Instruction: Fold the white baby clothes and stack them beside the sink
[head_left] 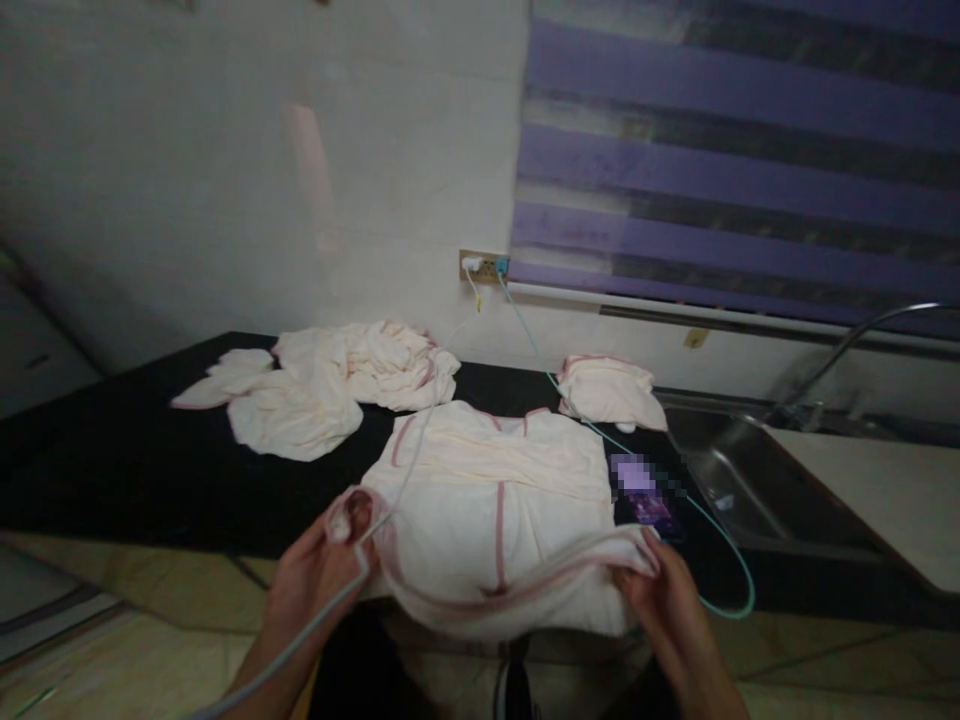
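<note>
A cream cloth with pink edging [450, 500] is spread over the front of the dark counter. Its near edge is lifted and sags between my two hands. My left hand [319, 565] pinches that edge at the left corner, and a pale cable runs across in front of it. At the right corner my right hand [664, 600] is closed on the same hem. A pink stripe runs down the middle of the cloth. Behind it on the left lies a crumpled heap of similar cloths [352, 375]. One folded cloth [607, 390] rests at the back right.
A lit phone [641, 490] lies right of the cloth. A teal cable [739, 570] loops past it from the wall socket [484, 266]. Farther right are a steel sink [735, 470], a faucet [847, 350] and a pale board [870, 490]. The counter [112, 450] extends left.
</note>
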